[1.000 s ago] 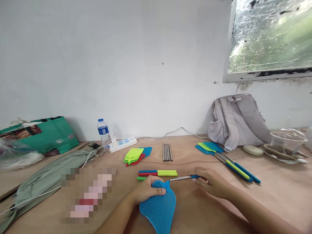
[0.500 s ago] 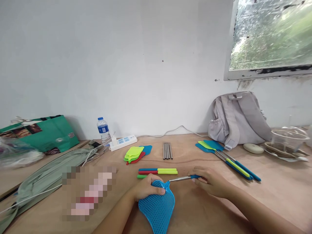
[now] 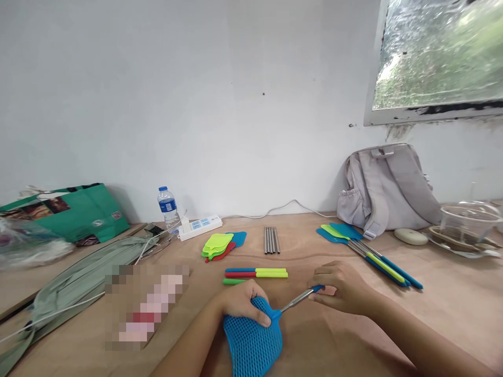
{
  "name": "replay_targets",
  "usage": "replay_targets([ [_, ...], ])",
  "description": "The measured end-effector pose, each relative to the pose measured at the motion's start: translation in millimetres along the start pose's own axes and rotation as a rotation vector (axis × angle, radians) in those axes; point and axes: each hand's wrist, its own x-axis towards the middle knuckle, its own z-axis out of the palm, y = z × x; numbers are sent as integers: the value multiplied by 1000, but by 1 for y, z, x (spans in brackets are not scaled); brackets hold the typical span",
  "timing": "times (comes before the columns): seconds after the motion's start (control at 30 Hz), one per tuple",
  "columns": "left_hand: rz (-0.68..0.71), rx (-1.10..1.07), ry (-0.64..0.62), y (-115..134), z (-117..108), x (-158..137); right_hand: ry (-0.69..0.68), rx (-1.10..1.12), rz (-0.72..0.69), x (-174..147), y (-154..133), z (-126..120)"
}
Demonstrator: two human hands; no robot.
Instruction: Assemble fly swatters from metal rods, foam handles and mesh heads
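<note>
Tipped since the earlier frame: the metal rod (image 3: 297,301), near level then, now slopes down from our right hand (image 3: 341,289) to the blue fly-swatter head (image 3: 255,343), whose neck has swung lower and rightward. From far left we log a green carrier bag (image 3: 74,214), a labelled water bottle (image 3: 168,204) and a white power strip (image 3: 200,227), all toward the wall, probably to stay out of arm's way. Next, loose swatter heads (image 3: 217,244) are heaped together, yellow-green over red and blue; sorted by part, we judge. Our left hand (image 3: 245,305) is clamped on the blue head, low at front centre, thumb across the mesh near the neck, fingers hidden underneath; gripping there likely steadies the bendy plastic. Just beyond lie coloured handle grips (image 3: 255,273) in rows, a green one partly covered by the hand, and behind them metal tubes (image 3: 272,241) side by side, within easy reach. The rod meets the neck; how deep it sits we cannot tell. At its other end our right hand is closed about a blue handle grip (image 3: 316,288), mostly hidden, perhaps for leverage. Rightward, whole swatters (image 3: 377,256) lie bundled, heads toward a grey backpack (image 3: 389,193), set apart, we think, from the loose parts.
</note>
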Motion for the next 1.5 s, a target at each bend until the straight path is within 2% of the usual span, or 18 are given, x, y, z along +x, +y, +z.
replay_targets([
  [0.17, 21, -1, -42, -7, -3, 5, -37, -101, 16, 6, -8, 6],
  [0.3, 37, -55, -33, -7, -1, 5, -61, -47, 73, 6, -6, 12],
  [0.4, 116, -219, 98, -7, -2, 5, -66, 42, 135, 3, 0, 15],
  [0.47, 154, -469, 240, -7, -6, 3, -42, 58, 177, 0, 7, 16],
  [0.57, 166, -843, 419, -6, -11, -2, 50, 17, 240, -4, 16, 15],
  [0.63, 166, -935, 499, -2, -9, -6, 126, -21, 251, -5, 20, 13],
  [0.73, 87, -905, 615, 6, 3, -8, 190, -72, 203, -5, 18, 11],
  [0.87, 59, -707, 721, 12, 17, -6, 175, -105, 153, -5, 5, 10],
  [1.07, 91, -456, 778, 8, 17, -7, 91, -41, 282, -6, -3, 9],
  [1.23, -40, -349, 858, 2, 18, -7, 19, 2, 373, -4, -7, 10],
  [1.3, -65, -335, 868, -1, 18, -7, -1, 9, 390, -2, -8, 10],
  [1.4, -14, -355, 799, -5, 16, -6, -29, 14, 399, 0, -10, 8],
  [1.5, 64, -512, 761, -7, 13, -4, -65, 25, 369, 0, -8, 4],
])
